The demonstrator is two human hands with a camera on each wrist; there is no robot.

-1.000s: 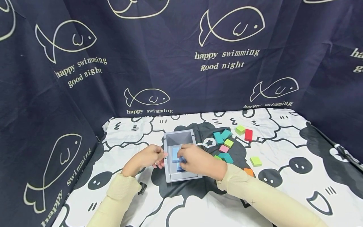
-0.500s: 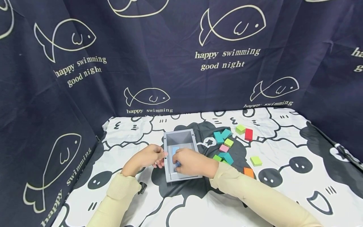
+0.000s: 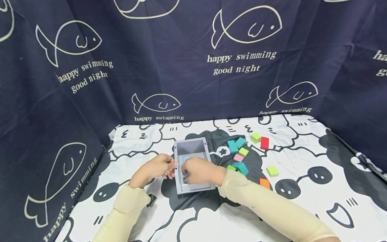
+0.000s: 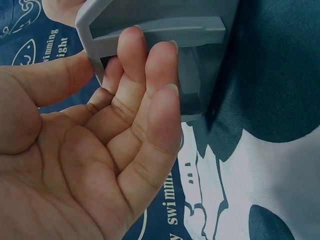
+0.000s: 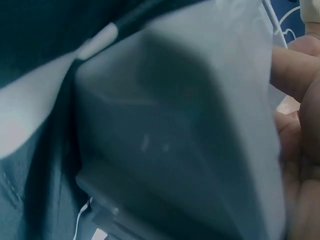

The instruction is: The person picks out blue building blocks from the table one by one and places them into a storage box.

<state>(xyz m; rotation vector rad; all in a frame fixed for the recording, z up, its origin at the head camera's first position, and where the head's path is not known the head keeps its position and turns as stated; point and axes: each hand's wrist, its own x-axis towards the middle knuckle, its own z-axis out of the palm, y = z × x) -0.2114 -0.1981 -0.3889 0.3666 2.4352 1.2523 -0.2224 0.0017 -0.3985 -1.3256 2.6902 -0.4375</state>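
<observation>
A grey plastic box (image 3: pixel 193 141) stands in the middle of the cloth, its opening facing up. My left hand (image 3: pixel 158 166) grips its left rim; in the left wrist view, the thumb lies at the rim's edge and the fingers (image 4: pixel 162 67) curl against the wall under it. Inside the box, my right hand (image 3: pixel 198 170) holds a blue block (image 3: pixel 186 175) between curled fingers, most of it hidden. Behind these fingers a light blue block (image 3: pixel 187 156) lies on the box floor. In the right wrist view, the box wall (image 5: pixel 170 130) covers much of the frame.
Right of the box lie several loose blocks, among them a teal block (image 3: pixel 241 167), a pink block (image 3: pixel 238 158), a red block (image 3: pixel 264 143), a lime block (image 3: pixel 272 171) and an orange block (image 3: pixel 264 183). A small black object (image 3: pixel 152 200) lies beside the left wrist.
My right hand has moved left inside the box with the blue block, toward the left wall, uncovering the orange block and green blocks by its sleeve. The left hand has stayed put.
</observation>
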